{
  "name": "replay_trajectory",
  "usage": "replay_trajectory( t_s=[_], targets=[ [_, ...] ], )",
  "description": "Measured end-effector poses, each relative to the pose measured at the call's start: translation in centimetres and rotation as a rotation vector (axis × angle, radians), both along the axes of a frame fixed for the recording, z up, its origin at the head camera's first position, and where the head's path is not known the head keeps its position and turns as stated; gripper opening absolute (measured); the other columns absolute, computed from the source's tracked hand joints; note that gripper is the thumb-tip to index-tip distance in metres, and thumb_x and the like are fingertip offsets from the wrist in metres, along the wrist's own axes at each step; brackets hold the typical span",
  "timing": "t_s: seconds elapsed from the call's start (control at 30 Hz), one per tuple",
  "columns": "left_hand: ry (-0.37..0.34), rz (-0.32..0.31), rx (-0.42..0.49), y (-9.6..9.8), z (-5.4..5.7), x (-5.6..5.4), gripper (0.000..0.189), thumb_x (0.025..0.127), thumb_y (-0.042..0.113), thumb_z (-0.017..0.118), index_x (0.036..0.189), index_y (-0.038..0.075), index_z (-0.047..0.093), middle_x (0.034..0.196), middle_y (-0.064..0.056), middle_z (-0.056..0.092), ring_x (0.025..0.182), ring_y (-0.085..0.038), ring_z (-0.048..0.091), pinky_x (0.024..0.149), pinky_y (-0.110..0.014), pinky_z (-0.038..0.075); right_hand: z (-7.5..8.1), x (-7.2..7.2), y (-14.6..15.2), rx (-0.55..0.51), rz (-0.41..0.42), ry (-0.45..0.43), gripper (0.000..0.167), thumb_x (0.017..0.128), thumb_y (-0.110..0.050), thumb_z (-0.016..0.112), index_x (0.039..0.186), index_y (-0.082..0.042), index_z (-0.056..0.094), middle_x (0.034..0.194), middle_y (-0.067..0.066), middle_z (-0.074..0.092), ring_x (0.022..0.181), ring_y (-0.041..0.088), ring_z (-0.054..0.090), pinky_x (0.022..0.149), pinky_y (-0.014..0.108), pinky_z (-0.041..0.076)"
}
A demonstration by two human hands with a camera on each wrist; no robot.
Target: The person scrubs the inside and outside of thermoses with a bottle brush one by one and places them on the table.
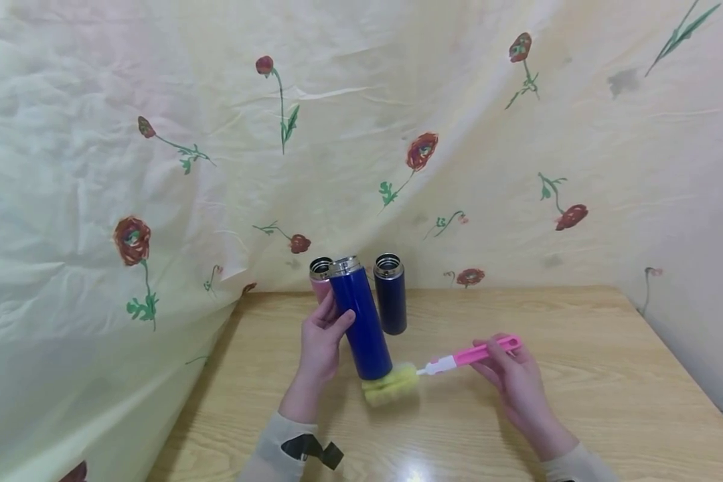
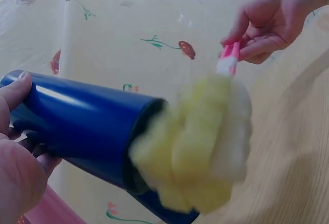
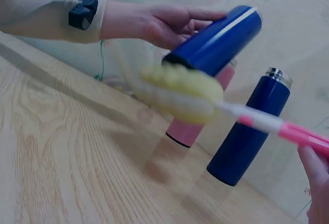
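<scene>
As the left hand (image 1: 322,343) grips the blue bottle (image 1: 363,328) aslant, seemingly to bare its base (image 2: 151,112), the right hand (image 1: 518,383) pinches the brush (image 1: 442,365), sponge (image 1: 397,384) at that base, nearer than the pink bottle (image 1: 320,286).

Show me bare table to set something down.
Bare table: right of the right hand; left of the left hand; and right of the standing dark-blue bottle, behind the brush. Crowded: around the left hand, by the held blue bottle and pink bottle.

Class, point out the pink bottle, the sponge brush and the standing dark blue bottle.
Pink bottle (image 3: 186,130): right wrist view, lower body.
Sponge brush (image 1: 441,365): head view, white handle section.
Standing dark blue bottle (image 1: 391,301): head view, mid-body.
</scene>
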State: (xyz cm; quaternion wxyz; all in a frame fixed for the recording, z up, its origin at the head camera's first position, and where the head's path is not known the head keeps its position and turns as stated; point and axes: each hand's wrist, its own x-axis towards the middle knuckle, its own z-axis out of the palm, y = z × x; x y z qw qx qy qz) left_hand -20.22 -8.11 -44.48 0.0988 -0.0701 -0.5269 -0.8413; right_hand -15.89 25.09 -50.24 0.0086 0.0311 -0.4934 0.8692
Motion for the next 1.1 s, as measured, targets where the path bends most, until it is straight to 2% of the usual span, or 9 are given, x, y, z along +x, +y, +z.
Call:
replay_trajectory(
  t_s=[0.23, 0.4, 0.53, 0.63, 0.7, 0.87, 1.0, 1.1],
  targets=[
    [0.011, 0.021, 0.007, -0.2, -0.3, 0.0, 0.069, 0.095, -0.014, 0.068, 0.158, -0.001, 0.045, 0.152, -0.021, 0.057, 0.132, -0.019, 0.064, 0.109, -0.035, 0.054, 0.2, -0.2, 0.0, 0.027, -0.017, -0.038, 0.002, 0.112, -0.009, 0.056, 0.113, -0.008, 0.057, 0.111, 0.005, 0.077, 0.102, 0.017, 0.076, 0.094, 0.033, 0.06],
    [-0.025, 0.085, 0.019, -1.7, -0.2, 0.5, 0.067, 0.092, -0.014, 0.07, 0.155, -0.003, 0.05, 0.14, -0.017, 0.069, 0.123, -0.019, 0.07, 0.105, -0.034, 0.056, 0.4, -0.2, 0.5, 0.019, -0.033, -0.075, 0.004, 0.111, -0.01, 0.058, 0.114, -0.008, 0.055, 0.11, 0.005, 0.078, 0.1, 0.017, 0.076, 0.094, 0.033, 0.06],
    [-0.04, 0.176, 0.035, -4.6, -0.2, 0.8, 0.069, 0.089, -0.018, 0.069, 0.154, -0.005, 0.051, 0.127, -0.008, 0.076, 0.118, -0.018, 0.071, 0.103, -0.032, 0.057, 0.8, -0.1, 1.2, -0.002, -0.038, -0.077, 0.002, 0.112, -0.01, 0.056, 0.113, -0.009, 0.057, 0.11, 0.005, 0.078, 0.099, 0.017, 0.077, 0.093, 0.033, 0.06],
    [-0.035, 0.256, 0.023, -7.3, -0.6, 0.8, 0.071, 0.09, -0.019, 0.068, 0.156, -0.003, 0.048, 0.128, -0.004, 0.076, 0.12, -0.016, 0.07, 0.106, -0.03, 0.055, 1.1, -0.1, 1.8, -0.022, -0.045, -0.068, 0.003, 0.112, -0.009, 0.055, 0.112, -0.011, 0.058, 0.108, 0.005, 0.079, 0.099, 0.018, 0.077, 0.092, 0.033, 0.061],
    [-0.048, 0.33, -0.015, -9.4, -1.1, 0.9, 0.072, 0.091, -0.018, 0.071, 0.157, -0.001, 0.048, 0.133, -0.003, 0.074, 0.125, -0.015, 0.067, 0.109, -0.028, 0.052, 1.2, -0.1, 2.1, -0.034, -0.045, -0.061, 0.004, 0.112, -0.008, 0.054, 0.111, -0.011, 0.058, 0.108, 0.006, 0.079, 0.098, 0.018, 0.077, 0.092, 0.032, 0.061],
    [-0.088, 0.488, -0.116, -13.9, -2.4, 0.9, 0.079, 0.09, -0.015, 0.077, 0.16, 0.004, 0.045, 0.155, -0.013, 0.058, 0.145, -0.021, 0.052, 0.119, -0.029, 0.042, 1.4, -0.1, 2.7, -0.056, -0.039, -0.051, 0.005, 0.112, -0.008, 0.055, 0.109, -0.009, 0.059, 0.107, 0.006, 0.079, 0.097, 0.018, 0.077, 0.091, 0.032, 0.061],
    [-0.102, 0.546, -0.114, -16.2, -3.4, 1.0, 0.084, 0.087, -0.021, 0.075, 0.161, 0.002, 0.042, 0.163, -0.022, 0.045, 0.151, -0.031, 0.044, 0.117, -0.028, 0.044, 1.4, 0.0, 2.8, -0.073, -0.033, -0.044, 0.006, 0.112, -0.008, 0.055, 0.108, -0.009, 0.059, 0.106, 0.006, 0.079, 0.097, 0.018, 0.078, 0.09, 0.032, 0.061],
    [-0.113, 0.584, -0.107, -17.6, -4.2, 1.1, 0.086, 0.085, -0.024, 0.074, 0.161, 0.0, 0.042, 0.165, -0.025, 0.041, 0.152, -0.031, 0.042, 0.113, -0.024, 0.045, 1.4, 0.0, 2.8, -0.082, -0.029, -0.042, 0.006, 0.112, -0.008, 0.055, 0.107, -0.008, 0.059, 0.105, 0.007, 0.079, 0.097, 0.018, 0.078, 0.09, 0.032, 0.061]
  ],
)
